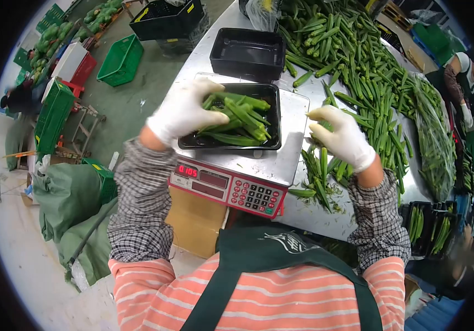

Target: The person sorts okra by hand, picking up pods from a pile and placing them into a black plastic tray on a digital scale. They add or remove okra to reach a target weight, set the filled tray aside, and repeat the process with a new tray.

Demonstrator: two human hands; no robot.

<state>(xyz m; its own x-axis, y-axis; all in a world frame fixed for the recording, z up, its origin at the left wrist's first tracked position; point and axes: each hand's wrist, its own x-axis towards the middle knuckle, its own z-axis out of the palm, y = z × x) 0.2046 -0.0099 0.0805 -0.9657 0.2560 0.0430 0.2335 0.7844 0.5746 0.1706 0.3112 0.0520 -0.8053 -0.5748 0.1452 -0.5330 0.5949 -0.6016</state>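
Observation:
A black plastic tray (pixel 275 142) sits on the steel platform of a digital scale (pixel 248 193), whose red display looks like 0.105. Green okra pods (pixel 242 117) lie in the tray, pointing various ways. My left hand (pixel 184 110), in a white glove, reaches over the tray's left side, with thumb and fingers curled round some pods. To the right of the scale is my right hand (pixel 344 137), also gloved, thumb and fingers apart with nothing between them. Below it on the steel table, a few loose okra (pixel 319 174) lie among scraps.
A large heap of okra (pixel 369 83) covers the table's far right. Stacked black trays (pixel 248 52) stand behind the scale. Clear plastic (pixel 432 143) covers okra at the right edge. Filled trays (pixel 430 226) lie lower right, and a co-worker (pixel 460 77) stands beyond. A green crate (pixel 121 60) is on the floor.

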